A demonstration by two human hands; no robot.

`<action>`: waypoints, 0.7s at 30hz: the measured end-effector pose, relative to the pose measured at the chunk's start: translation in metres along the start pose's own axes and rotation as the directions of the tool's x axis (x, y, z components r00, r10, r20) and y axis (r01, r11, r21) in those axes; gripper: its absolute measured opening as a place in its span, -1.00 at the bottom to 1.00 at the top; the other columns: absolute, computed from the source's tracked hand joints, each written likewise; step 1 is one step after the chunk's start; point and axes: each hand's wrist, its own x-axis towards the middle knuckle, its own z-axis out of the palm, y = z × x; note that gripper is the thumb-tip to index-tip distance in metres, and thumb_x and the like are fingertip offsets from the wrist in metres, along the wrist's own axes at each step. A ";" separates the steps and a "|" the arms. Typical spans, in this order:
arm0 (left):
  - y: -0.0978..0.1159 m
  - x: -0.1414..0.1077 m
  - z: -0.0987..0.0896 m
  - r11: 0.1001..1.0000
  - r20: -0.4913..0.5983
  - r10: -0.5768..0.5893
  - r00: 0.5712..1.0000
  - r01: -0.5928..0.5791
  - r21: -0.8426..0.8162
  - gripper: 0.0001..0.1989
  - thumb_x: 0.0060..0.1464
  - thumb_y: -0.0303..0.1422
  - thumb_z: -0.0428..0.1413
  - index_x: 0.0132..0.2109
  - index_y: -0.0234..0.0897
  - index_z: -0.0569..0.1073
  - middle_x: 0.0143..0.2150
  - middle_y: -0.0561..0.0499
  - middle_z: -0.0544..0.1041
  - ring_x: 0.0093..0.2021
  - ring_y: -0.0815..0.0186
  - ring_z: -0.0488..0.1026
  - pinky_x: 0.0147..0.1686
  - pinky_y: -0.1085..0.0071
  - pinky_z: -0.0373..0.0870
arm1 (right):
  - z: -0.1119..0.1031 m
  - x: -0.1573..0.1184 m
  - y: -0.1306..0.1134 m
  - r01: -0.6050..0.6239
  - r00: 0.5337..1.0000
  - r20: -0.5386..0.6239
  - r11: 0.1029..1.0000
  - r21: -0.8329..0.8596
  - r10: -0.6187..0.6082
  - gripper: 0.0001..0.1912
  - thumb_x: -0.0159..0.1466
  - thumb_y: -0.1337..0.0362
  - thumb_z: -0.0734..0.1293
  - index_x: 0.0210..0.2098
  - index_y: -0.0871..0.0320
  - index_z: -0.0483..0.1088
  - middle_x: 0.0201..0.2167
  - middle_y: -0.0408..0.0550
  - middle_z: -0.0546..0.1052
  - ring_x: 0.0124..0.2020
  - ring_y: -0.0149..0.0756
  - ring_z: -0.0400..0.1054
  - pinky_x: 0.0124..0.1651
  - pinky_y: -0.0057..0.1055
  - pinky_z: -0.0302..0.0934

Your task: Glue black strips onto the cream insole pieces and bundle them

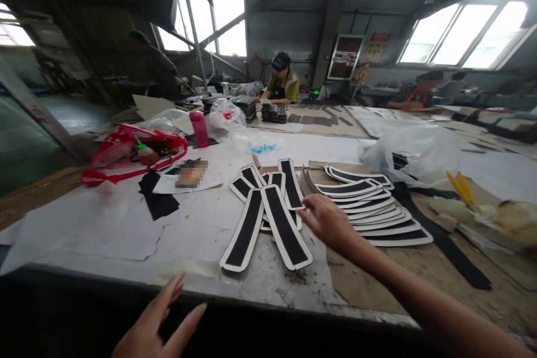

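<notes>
My right hand [325, 219] reaches over the table, thumb and fingers closed at the lower corner of a black strip with a white border [290, 183]. That strip lies at the right of a loose, crossed pile. Two more such strips, a left one [244, 235] and a right one [286, 229], lean apart on the pile's near side. Right of my forearm, a fanned stack of curved black-and-white strips [377, 207] rests on brown card. Low at the table's front edge is my left hand [161, 319], its fingers and thumb spread, holding nothing.
A red bag [134, 159] with a bottle, a pink bottle [198, 128] and dark fabric pieces [157, 194] lie at the left. Clear plastic [419, 148], yellow-handled tools [461, 189] and a black strap [453, 251] are at the right. Several people sit or stand farther back.
</notes>
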 end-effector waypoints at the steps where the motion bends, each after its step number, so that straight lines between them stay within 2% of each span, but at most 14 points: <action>1: 0.021 0.022 0.012 1.000 0.053 -0.013 0.999 0.014 -0.010 -0.34 0.03 0.02 -0.03 0.20 -0.24 0.21 0.10 -0.10 0.42 0.06 0.06 0.39 0.01 0.17 0.38 | -0.004 0.010 0.027 -0.058 0.998 -0.039 0.995 -0.075 0.055 -0.70 0.28 0.12 0.24 -0.15 0.22 0.37 -0.18 0.09 0.47 -0.08 -0.11 0.30 -0.04 -0.31 0.13; 2: 0.042 0.043 0.023 1.000 0.072 -0.005 0.997 0.004 0.017 -0.29 -0.01 0.01 -0.01 0.19 -0.37 0.22 0.15 -0.19 0.36 0.14 0.03 0.31 0.10 0.16 0.29 | -0.005 0.019 0.050 -0.113 0.994 -0.028 0.985 -0.130 0.110 -0.63 0.27 0.07 0.25 -0.11 0.25 0.37 -0.14 0.14 0.46 -0.04 -0.07 0.28 -0.01 -0.29 0.11; 4: 0.080 0.074 0.045 0.994 0.157 -0.023 0.987 0.006 0.108 -0.25 -0.01 -0.06 0.00 0.20 -0.56 0.18 0.15 -0.32 0.33 0.18 -0.03 0.24 0.15 0.15 0.19 | 0.000 0.035 0.080 -0.216 0.967 0.093 0.959 -0.181 0.236 -0.50 0.25 -0.05 0.22 -0.07 0.28 0.36 -0.13 0.20 0.46 -0.04 -0.03 0.31 -0.04 -0.27 0.13; 7: 0.112 0.096 0.066 0.965 0.273 -0.085 0.958 0.010 0.263 -0.29 0.04 -0.15 0.02 0.20 -0.62 0.14 0.07 -0.38 0.36 0.12 -0.11 0.26 0.06 0.11 0.22 | 0.019 0.056 0.095 -0.296 0.892 0.285 0.930 -0.219 0.352 -0.38 0.20 -0.18 0.20 -0.10 0.27 0.36 -0.17 0.21 0.48 -0.11 0.02 0.37 -0.15 -0.25 0.18; 9: 0.119 0.100 0.071 0.966 0.325 -0.130 0.937 0.046 0.255 -0.37 0.04 -0.19 0.06 0.15 -0.56 0.19 0.01 -0.35 0.39 0.07 -0.09 0.31 -0.02 0.15 0.27 | 0.032 0.065 0.096 -0.300 0.874 0.320 0.923 -0.240 0.367 -0.44 0.17 -0.13 0.25 -0.13 0.27 0.38 -0.14 0.23 0.47 -0.09 0.07 0.36 -0.17 -0.23 0.18; 11: 0.121 0.101 0.071 0.974 0.367 -0.197 0.909 0.138 0.180 -0.48 0.00 -0.22 0.12 0.04 -0.48 0.27 -0.10 -0.29 0.45 -0.02 -0.05 0.37 -0.12 0.22 0.31 | 0.039 0.071 0.098 -0.294 0.872 0.325 0.923 -0.248 0.366 -0.57 0.19 0.02 0.27 -0.16 0.27 0.39 -0.10 0.25 0.46 -0.07 0.10 0.35 -0.18 -0.23 0.18; 14: 0.122 0.102 0.070 0.966 0.374 -0.257 0.891 0.234 0.108 -0.64 -0.07 -0.26 0.19 -0.16 -0.38 0.34 -0.20 -0.24 0.46 -0.08 -0.05 0.39 -0.16 0.24 0.28 | 0.040 0.072 0.103 -0.284 0.867 0.346 0.927 -0.245 0.357 -0.68 0.23 0.16 0.21 -0.17 0.28 0.38 -0.15 0.23 0.48 -0.10 0.05 0.38 -0.22 -0.27 0.17; 15: 0.123 0.102 0.071 0.965 0.359 -0.260 0.896 0.241 0.099 -0.64 -0.08 -0.28 0.20 -0.16 -0.39 0.35 -0.16 -0.26 0.44 -0.04 -0.06 0.37 -0.12 0.23 0.26 | 0.037 0.071 0.103 -0.279 0.867 0.352 0.929 -0.244 0.353 -0.69 0.24 0.17 0.19 -0.17 0.27 0.38 -0.18 0.21 0.49 -0.12 0.03 0.38 -0.23 -0.28 0.16; 17: 0.127 0.102 0.074 0.964 0.327 -0.264 0.908 0.255 0.070 -0.52 -0.07 -0.28 0.20 -0.03 -0.43 0.30 -0.05 -0.32 0.39 0.05 -0.08 0.31 -0.03 0.22 0.21 | 0.029 0.066 0.097 -0.262 0.879 0.339 0.934 -0.243 0.335 -0.70 0.25 0.16 0.18 -0.18 0.26 0.36 -0.19 0.18 0.49 -0.13 0.01 0.39 -0.23 -0.30 0.15; 19: 0.131 0.101 0.079 0.961 0.305 -0.270 0.913 0.276 0.024 -0.38 -0.04 -0.29 0.18 0.12 -0.47 0.18 0.02 -0.36 0.35 0.10 -0.05 0.27 0.00 0.24 0.19 | 0.019 0.058 0.083 -0.225 0.911 0.290 0.942 -0.247 0.294 -0.70 0.25 0.14 0.18 -0.18 0.24 0.34 -0.16 0.16 0.47 -0.13 0.00 0.38 -0.24 -0.31 0.14; 21: 0.135 0.100 0.084 0.953 0.320 -0.276 0.906 0.302 -0.035 -0.37 -0.03 -0.32 0.18 0.15 -0.45 0.15 -0.02 -0.32 0.40 0.04 0.00 0.34 -0.05 0.29 0.24 | 0.011 0.051 0.061 -0.174 0.943 0.235 0.950 -0.258 0.236 -0.73 0.25 0.14 0.18 -0.20 0.21 0.33 -0.16 0.13 0.45 -0.15 -0.01 0.38 -0.26 -0.30 0.13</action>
